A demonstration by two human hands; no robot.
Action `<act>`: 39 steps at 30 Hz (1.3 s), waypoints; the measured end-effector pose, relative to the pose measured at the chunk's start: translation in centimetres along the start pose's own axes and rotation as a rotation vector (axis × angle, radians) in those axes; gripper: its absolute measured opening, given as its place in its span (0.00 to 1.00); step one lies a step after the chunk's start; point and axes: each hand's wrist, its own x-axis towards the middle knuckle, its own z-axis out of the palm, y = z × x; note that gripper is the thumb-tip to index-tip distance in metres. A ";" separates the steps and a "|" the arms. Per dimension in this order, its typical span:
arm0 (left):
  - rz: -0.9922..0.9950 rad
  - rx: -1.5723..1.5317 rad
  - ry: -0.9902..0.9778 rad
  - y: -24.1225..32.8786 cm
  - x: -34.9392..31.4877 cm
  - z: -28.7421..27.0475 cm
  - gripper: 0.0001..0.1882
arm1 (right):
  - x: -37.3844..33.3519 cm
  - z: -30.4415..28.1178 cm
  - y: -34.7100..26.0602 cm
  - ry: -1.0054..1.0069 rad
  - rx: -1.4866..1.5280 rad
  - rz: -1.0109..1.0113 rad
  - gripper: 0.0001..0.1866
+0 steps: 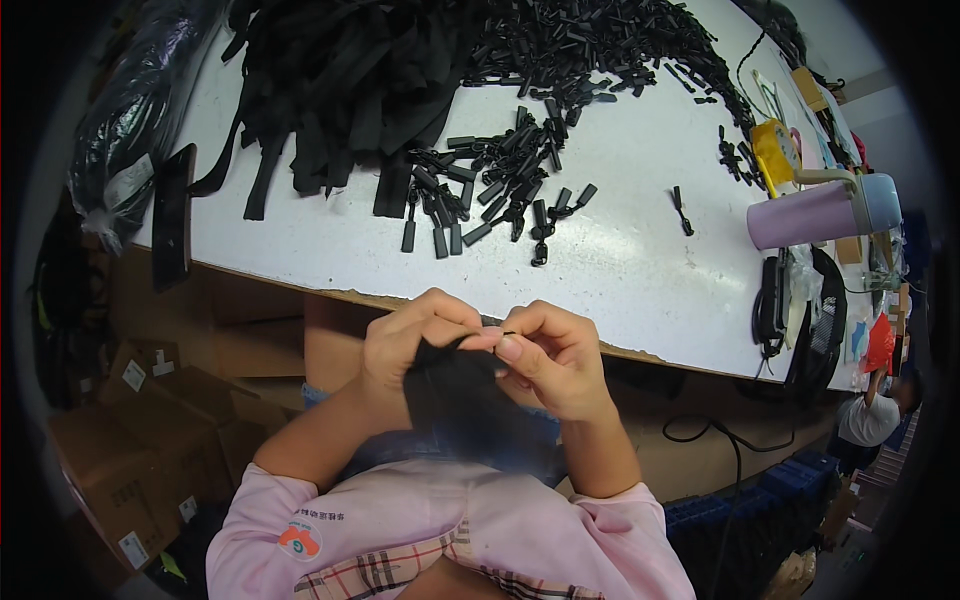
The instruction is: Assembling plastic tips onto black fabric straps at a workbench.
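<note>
Fingers (512,348) of the left hand (405,345) and right hand (555,365) pinched black fabric (450,405); below them, a pink shirt (400,510) bore a round printed logo (300,540).

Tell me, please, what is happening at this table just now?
A person works with both bare hands in front of a glossy white table. The left hand holds a black fabric piece; the right hand pinches near its upper edge, the exact grip unclear. On the table lie heaped black fabric strips and many small black rectangular-ended pulls.
</note>
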 end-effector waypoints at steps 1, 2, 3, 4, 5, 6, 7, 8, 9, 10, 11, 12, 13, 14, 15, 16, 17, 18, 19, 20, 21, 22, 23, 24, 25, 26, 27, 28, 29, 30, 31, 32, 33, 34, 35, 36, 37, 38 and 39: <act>0.048 0.005 0.003 -0.2 0.2 0.0 0.12 | -0.1 0.0 0.0 -0.008 0.088 0.050 0.06; 0.096 0.009 0.006 -0.3 0.2 0.1 0.13 | -0.2 0.0 0.2 -0.008 0.088 0.050 0.06; 0.096 0.010 0.006 -0.2 0.2 0.1 0.13 | -0.3 0.0 0.4 -0.006 -0.021 -0.018 0.06; 0.088 0.026 0.006 -0.1 0.0 0.1 0.14 | -0.3 0.0 0.6 -0.003 -0.131 -0.086 0.06; 0.080 0.041 0.005 0.0 0.0 0.0 0.14 | -0.4 0.0 0.5 -0.003 -0.131 -0.086 0.06; 0.082 0.041 0.006 -0.1 0.0 0.0 0.14 | -0.4 -0.1 0.4 -0.008 -0.164 -0.106 0.04; 0.076 -0.017 -0.026 -0.2 0.1 -0.2 0.14 | -0.4 -0.1 0.3 -0.013 -0.197 -0.125 0.03; 0.070 -0.075 -0.059 -0.3 0.2 -0.2 0.14 | -0.3 -0.1 0.2 -0.013 -0.199 -0.127 0.03; -0.068 -0.233 -0.049 -0.1 0.2 -0.3 0.12 | -0.2 -0.1 0.2 0.011 -0.431 -0.316 0.03; -0.207 -0.391 -0.040 0.1 0.1 -0.3 0.10 | 0.0 0.0 0.2 0.036 -0.662 -0.506 0.03; -0.427 -0.520 0.046 0.7 -0.3 0.0 0.06 | 0.2 0.3 -0.2 0.050 -0.772 -0.595 0.05; -0.425 -0.521 0.043 0.9 -0.3 0.2 0.06 | 0.3 0.4 -0.3 0.053 -0.773 -0.597 0.05; -0.433 -0.464 0.074 1.1 -0.2 0.3 0.05 | 0.4 0.4 -0.4 0.054 -0.837 -0.654 0.05; -0.441 -0.407 0.106 1.2 -0.2 0.5 0.04 | 0.4 0.4 -0.5 0.055 -0.901 -0.712 0.05; -0.406 -0.417 0.118 1.1 -0.4 0.6 0.03 | 0.3 0.5 -0.6 0.053 -0.899 -0.712 0.05; -0.407 -0.414 0.120 0.8 -0.5 0.8 0.03 | 0.1 0.7 -0.7 0.112 -0.831 -0.637 0.06; -0.283 -0.307 0.119 0.4 -0.7 1.0 0.03 | 0.0 0.9 -0.9 0.169 -0.763 -0.561 0.07; -0.160 -0.206 0.110 0.2 -0.7 1.1 0.03 | 0.0 0.9 -1.0 0.174 -0.764 -0.560 0.07; -0.144 -0.182 0.096 0.5 -0.4 1.2 0.03 | 0.2 0.7 -1.2 0.119 -0.769 -0.531 0.07; -0.146 -0.183 0.093 0.3 -0.6 1.2 0.03 | 0.2 0.6 -1.4 0.063 -0.774 -0.503 0.08; -0.189 -0.268 0.106 0.1 -0.8 1.3 0.04 | 0.3 0.6 -1.5 0.062 -0.773 -0.505 0.08; -0.233 -0.353 0.120 -0.1 -1.0 1.3 0.04 | 0.3 0.6 -1.7 -0.007 -0.796 -0.450 0.08; -0.232 -0.350 0.122 0.2 -0.9 1.1 0.04 | 0.4 0.6 -1.8 -0.076 -0.818 -0.394 0.08; -0.322 -0.445 0.169 0.5 -0.6 1.1 0.05 | 0.5 0.3 -1.4 -0.187 -0.969 -0.440 0.07; -0.413 -0.540 0.215 0.7 -0.3 1.0 0.06 | 0.2 0.0 -0.5 -0.179 -0.967 -0.405 0.08; -0.411 -0.545 0.209 0.8 0.0 0.9 0.06 | 0.0 -0.1 0.2 -0.169 -0.965 -0.370 0.10; -0.480 -0.550 0.162 0.8 0.2 0.6 0.07 | 0.1 0.4 0.0 -0.175 -0.961 -0.370 0.10; -0.549 -0.556 0.113 0.8 0.1 0.3 0.08 | 0.1 1.0 -0.5 -0.034 -0.885 -0.432 0.12; -0.596 -0.544 0.075 0.2 -0.4 0.0 0.09 | 0.2 1.4 -1.1 0.108 -0.805 -0.490 0.14; -0.595 -0.543 0.076 0.0 -0.6 0.1 0.09 | 0.2 1.6 -1.5 0.201 -0.797 -0.499 0.17; -0.544 -0.483 0.043 0.0 -0.8 0.3 0.10 | 0.6 1.7 -1.7 0.215 -0.802 -0.548 0.15; -0.493 -0.422 0.011 -0.1 -1.0 0.6 0.10 | 1.0 1.8 -1.8 0.228 -0.806 -0.596 0.14; -0.320 -0.375 0.031 -0.4 -1.0 1.2 0.10 | 1.0 1.6 -1.9 0.231 -0.810 -0.598 0.14; -0.316 -0.377 0.030 -0.4 -1.0 0.8 0.10 | 1.0 1.3 -2.0 0.188 -0.830 -0.643 0.12; -0.451 -0.567 -0.055 -0.5 -1.0 0.1 0.10 | 1.0 1.1 -1.9 0.144 -0.850 -0.687 0.11; -0.588 -0.754 -0.136 -0.5 -1.0 -0.3 0.10 | 1.0 1.1 -1.8 0.140 -0.849 -0.687 0.11; -0.574 -0.779 -0.067 -0.2 -0.8 0.2 0.10 | 0.9 1.2 -1.6 0.117 -0.797 -0.656 0.10; -0.574 -0.779 -0.063 -0.3 -0.9 0.4 0.10 | 0.9 1.2 -1.4 0.095 -0.745 -0.624 0.08; -0.552 -0.733 -0.014 -0.6 -1.1 0.5 0.09 | 0.8 1.1 -1.2 0.096 -0.747 -0.623 0.08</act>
